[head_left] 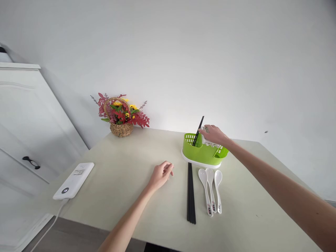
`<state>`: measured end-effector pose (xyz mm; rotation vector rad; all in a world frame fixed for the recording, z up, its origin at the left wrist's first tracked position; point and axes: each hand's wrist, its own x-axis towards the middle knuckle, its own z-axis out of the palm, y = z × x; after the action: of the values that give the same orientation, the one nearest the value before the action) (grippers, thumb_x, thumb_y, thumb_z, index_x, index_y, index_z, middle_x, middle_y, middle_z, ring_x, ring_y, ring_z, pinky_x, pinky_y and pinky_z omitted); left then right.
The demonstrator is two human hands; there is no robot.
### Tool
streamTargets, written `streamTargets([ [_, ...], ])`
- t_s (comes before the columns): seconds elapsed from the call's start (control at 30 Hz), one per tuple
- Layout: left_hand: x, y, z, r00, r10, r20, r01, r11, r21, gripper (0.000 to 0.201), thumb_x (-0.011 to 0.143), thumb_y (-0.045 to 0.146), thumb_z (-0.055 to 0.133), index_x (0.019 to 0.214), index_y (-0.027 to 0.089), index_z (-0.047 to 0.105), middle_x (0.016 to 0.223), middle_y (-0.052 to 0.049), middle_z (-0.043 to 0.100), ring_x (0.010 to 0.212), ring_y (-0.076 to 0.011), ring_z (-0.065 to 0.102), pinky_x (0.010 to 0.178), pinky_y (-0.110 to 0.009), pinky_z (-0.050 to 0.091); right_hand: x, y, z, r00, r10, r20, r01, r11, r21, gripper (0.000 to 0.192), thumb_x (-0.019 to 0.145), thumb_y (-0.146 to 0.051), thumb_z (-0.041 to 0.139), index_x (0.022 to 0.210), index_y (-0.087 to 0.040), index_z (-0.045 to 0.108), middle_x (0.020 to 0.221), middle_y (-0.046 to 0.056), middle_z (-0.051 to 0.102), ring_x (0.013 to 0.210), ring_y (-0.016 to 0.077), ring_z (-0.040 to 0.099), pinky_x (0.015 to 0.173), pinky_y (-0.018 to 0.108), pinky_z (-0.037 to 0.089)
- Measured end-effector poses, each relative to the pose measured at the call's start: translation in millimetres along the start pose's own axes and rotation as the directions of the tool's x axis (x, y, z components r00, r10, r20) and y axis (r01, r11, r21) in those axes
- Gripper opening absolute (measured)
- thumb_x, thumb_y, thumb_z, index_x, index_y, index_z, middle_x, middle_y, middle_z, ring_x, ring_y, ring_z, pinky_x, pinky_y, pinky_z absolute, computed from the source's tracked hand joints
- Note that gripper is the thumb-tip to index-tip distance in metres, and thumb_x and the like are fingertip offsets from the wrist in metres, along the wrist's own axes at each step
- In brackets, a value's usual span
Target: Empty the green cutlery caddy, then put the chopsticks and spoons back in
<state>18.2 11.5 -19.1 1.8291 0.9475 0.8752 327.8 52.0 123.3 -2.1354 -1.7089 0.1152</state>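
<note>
My right hand (214, 135) reaches over the green cutlery caddy (202, 154) and grips a white spoon (207, 141) inside it. A black chopstick (198, 130) leans upright in the caddy's left compartment, just left of my fingers. In front of the caddy lie several black chopsticks (191, 192) in a tight row, and three white spoons (211, 190) beside them, bowls toward the caddy. My left hand (161, 174) rests on the table with fingers loosely curled, holding nothing, left of the chopsticks.
A wicker basket of red and yellow flowers (120, 117) stands at the table's back left by the wall. A white power bank (74, 180) with a cable lies near the left edge. A white cabinet (23, 115) stands to the left.
</note>
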Motion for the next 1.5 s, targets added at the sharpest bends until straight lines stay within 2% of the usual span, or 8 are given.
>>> streamTargets([
  [0.17,-4,-1,0.9,0.999,0.007,-0.036,-0.006,1.0,0.014,0.043,0.1,0.061,0.05,0.094,0.02,0.064,0.072,-0.001,0.069,0.054,-0.0118,0.057,0.054,-0.023,0.044,-41,-10,-13,0.978,-0.089,-0.19,0.095,0.995,0.021,0.061,0.101,-0.053,0.042,0.147,-0.014,0.048,0.152,0.021,0.052,0.143,0.0341,0.043,0.115,0.051,0.037],
  [0.23,-7,0,1.6,0.999,0.009,-0.04,-0.008,1.0,0.023,0.044,0.1,0.061,0.05,0.094,0.02,0.064,0.072,-0.001,0.069,0.054,-0.0119,0.056,0.055,-0.023,0.044,-69,-15,-15,0.926,-0.217,-0.308,0.23,0.973,0.007,0.048,0.102,-0.047,0.042,0.138,-0.018,0.056,0.145,0.017,0.059,0.14,0.0329,0.046,0.114,0.05,0.037],
  [0.3,-9,2,2.5,0.999,0.008,-0.044,-0.007,1.0,0.028,0.043,0.099,0.061,0.05,0.094,0.02,0.064,0.071,-0.001,0.069,0.054,-0.0118,0.056,0.055,-0.023,0.045,-101,-22,-13,0.877,-0.355,-0.324,0.374,0.928,-0.004,0.038,0.104,-0.041,0.039,0.126,-0.02,0.062,0.131,0.015,0.067,0.127,0.0303,0.057,0.106,0.046,0.044],
  [0.4,-14,4,3.9,0.998,0.012,-0.055,-0.009,0.999,0.042,0.042,0.1,0.059,0.05,0.093,0.02,0.064,0.071,0.0,0.069,0.054,-0.0118,0.056,0.055,-0.023,0.044,-148,-32,4,0.923,-0.384,0.0,0.384,0.923,0.005,0.04,0.108,-0.034,0.027,0.124,-0.021,0.061,0.115,0.011,0.073,0.091,0.0218,0.07,0.079,0.034,0.052],
  [0.47,-17,6,4.7,0.998,0.014,-0.06,-0.01,0.998,0.063,0.041,0.1,0.058,0.049,0.092,0.02,0.065,0.071,0.0,0.069,0.056,-0.0124,0.058,0.056,-0.023,0.044,-174,-37,21,0.917,-0.304,0.258,0.348,0.926,-0.145,0.041,0.109,-0.034,0.024,0.124,-0.023,0.061,0.102,0.008,0.075,0.081,0.0216,0.071,0.075,0.034,0.049],
  [0.6,-26,10,4.9,0.999,0.009,-0.047,-0.004,0.995,0.101,0.041,0.101,0.056,0.047,0.094,0.02,0.066,0.072,-0.001,0.07,0.061,-0.0144,0.061,0.059,-0.024,0.045,-203,-42,54,0.894,-0.222,0.388,0.33,0.914,-0.235,0.033,0.106,-0.035,0.04,0.103,-0.019,0.069,0.086,0.012,0.075,0.083,0.0304,0.074,0.075,0.037,0.048],
  [0.77,-31,15,4.8,0.999,0.005,-0.052,0.001,0.993,0.12,0.039,0.102,0.054,0.046,0.094,0.021,0.065,0.072,0.0,0.071,0.06,-0.015,0.06,0.059,-0.025,0.044,-212,-38,72,0.89,-0.153,0.43,0.289,0.918,-0.272,0.038,0.106,-0.029,0.034,0.104,-0.015,0.069,0.092,0.018,0.075,0.088,0.035,0.075,0.073,0.039,0.048],
  [1.5,-31,18,5.6,0.998,0.009,-0.065,-0.001,0.993,0.119,0.038,0.101,0.054,0.046,0.091,0.022,0.066,0.071,0.0,0.071,0.06,-0.0157,0.06,0.06,-0.026,0.042,-195,-46,81,0.862,-0.057,0.504,0.209,0.945,-0.251,0.036,0.101,-0.032,0.043,0.098,-0.012,0.073,0.097,0.018,0.076,0.093,0.032,0.075,0.079,0.039,0.052],
])
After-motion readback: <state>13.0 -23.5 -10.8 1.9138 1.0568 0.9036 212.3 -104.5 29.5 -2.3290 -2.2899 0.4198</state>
